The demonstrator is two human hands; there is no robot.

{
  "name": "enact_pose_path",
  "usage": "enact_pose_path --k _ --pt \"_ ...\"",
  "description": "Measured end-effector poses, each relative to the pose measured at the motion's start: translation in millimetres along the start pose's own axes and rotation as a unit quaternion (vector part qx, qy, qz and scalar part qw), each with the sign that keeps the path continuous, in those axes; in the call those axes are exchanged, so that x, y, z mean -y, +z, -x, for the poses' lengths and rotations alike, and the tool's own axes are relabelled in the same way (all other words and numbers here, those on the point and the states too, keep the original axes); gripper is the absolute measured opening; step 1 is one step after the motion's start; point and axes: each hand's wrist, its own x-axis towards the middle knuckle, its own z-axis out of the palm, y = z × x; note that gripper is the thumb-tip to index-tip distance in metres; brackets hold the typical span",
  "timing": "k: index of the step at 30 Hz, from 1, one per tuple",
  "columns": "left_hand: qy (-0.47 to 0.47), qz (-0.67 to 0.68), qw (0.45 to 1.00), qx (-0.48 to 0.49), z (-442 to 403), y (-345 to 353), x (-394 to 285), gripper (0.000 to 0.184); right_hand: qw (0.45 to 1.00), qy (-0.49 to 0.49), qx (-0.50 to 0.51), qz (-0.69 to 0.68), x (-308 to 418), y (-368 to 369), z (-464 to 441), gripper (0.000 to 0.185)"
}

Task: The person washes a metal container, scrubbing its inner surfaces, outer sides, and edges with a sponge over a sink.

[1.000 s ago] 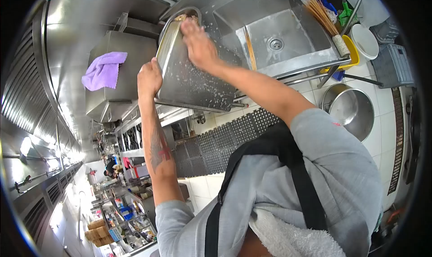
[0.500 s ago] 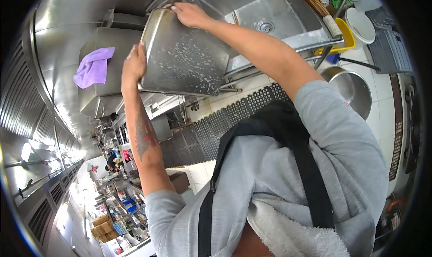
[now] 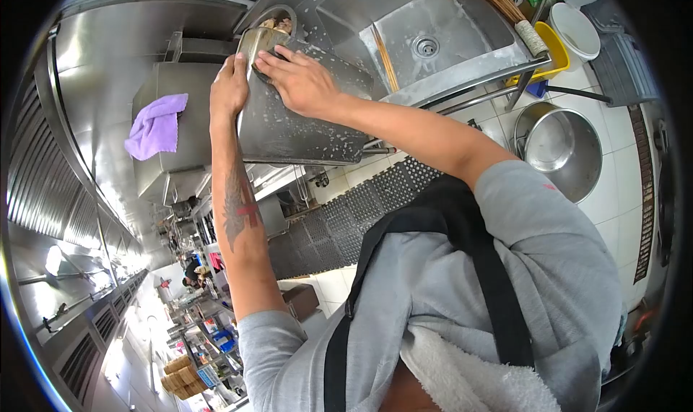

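A large metal pan (image 3: 299, 127), its surface dotted with foam and water drops, stands tilted beside the sink. My left hand (image 3: 229, 87) grips its left edge, fingers wrapped over the rim. Against the pan's upper surface lies my right hand (image 3: 299, 83), palm down with its fingers spread. Whether something thin sits under that palm is hidden. Just behind the pan's top edge is a round metal bowl (image 3: 290, 13) with brownish pieces inside.
The metal sink (image 3: 462, 58) has thin wooden sticks (image 3: 385, 58) in it. On the floor stands a big steel pot (image 3: 559, 148), near a yellow container (image 3: 556, 51) and a white bucket (image 3: 577, 33). A purple cloth (image 3: 157, 127) lies at left. A co-worker (image 3: 193, 271) is far off.
My right hand swept over the pan, went to its top edge, and now lies flat on its upper part. My left hand slid higher along the edge. The pan shifted left, then slightly back.
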Motion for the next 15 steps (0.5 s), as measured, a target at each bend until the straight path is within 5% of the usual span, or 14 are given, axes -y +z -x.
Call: enact_pose_path --k 4,6,9,10,11,15 --pt "-0.022 -0.003 1.000 -0.002 8.2 -3.2 -3.8 0.061 0.993 0.109 -0.047 0.012 -14.1 15.7 -36.4 0.041" --pt "-0.011 -0.004 1.000 -0.014 6.9 0.5 1.8 0.062 0.999 0.036 0.007 0.006 -2.2 12.3 -30.9 0.040" --pt "-0.006 -0.001 1.000 -0.018 -3.1 3.6 0.3 0.064 0.999 0.006 -0.044 -0.019 -18.8 17.7 -32.7 0.040" --pt "-0.014 0.002 1.000 -0.008 0.2 -0.1 -5.0 0.064 0.978 0.190 0.064 -0.054 -24.8 8.5 -52.3 0.043" --pt "-0.021 0.003 1.000 0.003 4.4 -5.6 -10.4 0.063 0.976 0.198 0.069 -0.057 -18.8 11.6 -40.6 0.043" --pt "-0.030 0.000 0.999 -0.011 -0.2 2.2 2.7 0.066 0.999 0.030 0.025 0.015 -17.7 15.1 -17.9 0.048"
